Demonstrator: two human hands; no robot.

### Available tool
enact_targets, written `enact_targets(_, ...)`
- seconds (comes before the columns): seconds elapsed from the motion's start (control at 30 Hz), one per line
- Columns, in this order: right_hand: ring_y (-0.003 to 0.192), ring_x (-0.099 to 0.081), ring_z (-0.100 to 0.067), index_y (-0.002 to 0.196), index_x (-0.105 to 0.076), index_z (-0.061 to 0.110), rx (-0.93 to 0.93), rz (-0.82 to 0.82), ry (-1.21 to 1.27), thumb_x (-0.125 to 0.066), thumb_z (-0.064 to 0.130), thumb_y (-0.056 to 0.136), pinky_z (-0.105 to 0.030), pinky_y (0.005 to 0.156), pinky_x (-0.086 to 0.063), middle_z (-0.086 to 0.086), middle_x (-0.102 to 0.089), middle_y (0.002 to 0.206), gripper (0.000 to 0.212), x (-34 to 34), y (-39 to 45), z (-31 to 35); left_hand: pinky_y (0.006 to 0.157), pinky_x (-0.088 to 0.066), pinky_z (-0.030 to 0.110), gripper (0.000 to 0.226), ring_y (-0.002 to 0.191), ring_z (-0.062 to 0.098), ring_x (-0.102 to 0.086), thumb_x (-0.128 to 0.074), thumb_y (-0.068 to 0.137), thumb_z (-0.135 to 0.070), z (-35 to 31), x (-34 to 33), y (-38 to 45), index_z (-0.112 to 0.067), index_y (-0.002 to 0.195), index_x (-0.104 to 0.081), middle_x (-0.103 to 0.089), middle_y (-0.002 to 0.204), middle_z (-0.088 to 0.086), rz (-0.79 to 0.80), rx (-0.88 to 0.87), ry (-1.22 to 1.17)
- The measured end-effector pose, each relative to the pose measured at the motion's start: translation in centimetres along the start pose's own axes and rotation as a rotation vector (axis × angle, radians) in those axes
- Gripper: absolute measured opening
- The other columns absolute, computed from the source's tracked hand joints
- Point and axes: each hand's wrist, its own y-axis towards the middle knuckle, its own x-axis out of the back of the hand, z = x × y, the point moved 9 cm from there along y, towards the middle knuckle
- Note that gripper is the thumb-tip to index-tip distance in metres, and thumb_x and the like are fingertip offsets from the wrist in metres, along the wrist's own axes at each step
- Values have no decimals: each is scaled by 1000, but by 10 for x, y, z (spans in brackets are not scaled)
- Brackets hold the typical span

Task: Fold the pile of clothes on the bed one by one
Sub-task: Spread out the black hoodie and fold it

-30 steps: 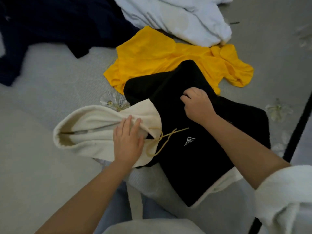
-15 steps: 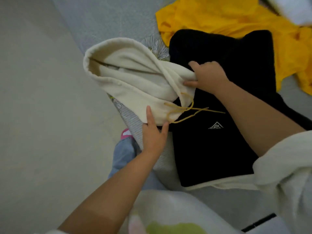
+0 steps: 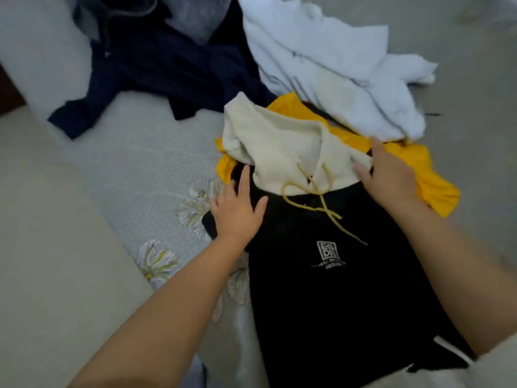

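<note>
A black hoodie (image 3: 344,298) with a white chest logo lies flat on the bed in front of me. Its cream hood (image 3: 279,147) points away from me, and yellow drawstrings trail onto the black chest. My left hand (image 3: 237,211) presses flat on the hoodie's left shoulder, fingers straight. On the right shoulder, at the edge of the hood, rests my right hand (image 3: 389,177), also flat. A yellow shirt (image 3: 428,180) lies crumpled under the hood.
A white garment (image 3: 335,65) is heaped beyond the yellow shirt. Dark navy clothes (image 3: 156,68) sprawl at the far left. The grey bedspread (image 3: 140,175) has flower prints near my left arm. The bed's edge runs diagonally at the left.
The hood has swung from the left side to point away from me. Both hands let go of the hood and now lie flat on the shoulders. The camera view turned.
</note>
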Motion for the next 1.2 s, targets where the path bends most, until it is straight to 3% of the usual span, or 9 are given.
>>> enact_targets(0.17,98,-51,-34,146,-17,28,278,250,-37,-46,36,93,-37,76,-36,-17,-50,107,61,-54,-22,19,67,-37,34,66,93,31,-56,-30,95,-47,28,-28,-4,-30,146,7,-58,106,17,88,-14,112)
enact_targets(0.27,91,-50,-28,145,-17,33,371,347,10,-41,29,96,-30,74,-32,-7,-40,95,55,-68,-37,30,63,-42,33,65,79,31,-60,-33,95,-46,38,-28,-24,-32,146,5,-63,85,13,141,10,55)
enact_targets(0.37,76,-41,-25,143,-24,37,438,291,24,-33,27,99,-29,68,-25,-4,-34,86,46,-50,-40,39,40,-33,27,58,52,26,-58,-47,94,-34,23,0,-21,-29,145,-19,-54,57,6,20,-160,72)
enact_targets(0.47,71,-38,-25,140,-29,40,417,166,-8,-34,26,98,-29,64,-24,-2,-31,80,44,1,-37,39,33,-5,12,45,26,15,-35,-43,86,-31,-11,44,-19,-21,129,-40,-43,35,2,-65,-429,99)
enact_targets(0.57,69,-49,-33,137,-39,34,386,-40,-30,-42,11,94,-35,59,-34,-15,-45,93,49,78,-39,36,27,-20,19,42,26,20,-41,-37,85,-29,-39,110,-10,-22,126,-44,-49,37,4,-199,-535,69)
enact_targets(0.63,51,-52,-35,125,-55,33,417,-216,-39,-46,6,84,-31,44,-38,-21,-52,81,50,141,-50,42,29,-30,20,43,30,24,-48,-40,85,-27,-59,167,-12,-17,124,-55,-56,43,8,-314,-565,28)
enact_targets(0.77,34,-46,-31,106,-68,16,406,-484,-184,-42,32,79,-24,35,-32,-20,-51,61,41,260,-98,60,38,-38,25,44,38,28,-55,-40,87,-32,-91,274,-30,-11,119,-62,-60,49,13,-454,-699,-50)
enact_targets(0.97,50,-56,-33,105,-69,5,235,-642,-284,-42,56,69,-32,48,-47,-22,-57,69,68,355,-207,83,34,-33,20,79,37,22,-53,-11,87,-69,-116,382,-108,-18,115,-64,-55,45,3,-590,-1159,300)
enact_targets(1.2,53,-57,-31,108,-66,9,89,-1005,-325,-33,68,75,-33,53,-47,-20,-56,71,76,405,-365,152,40,-32,21,77,38,21,-50,-9,89,-66,-74,482,-209,-18,116,-63,-53,48,6,-789,-1338,325)
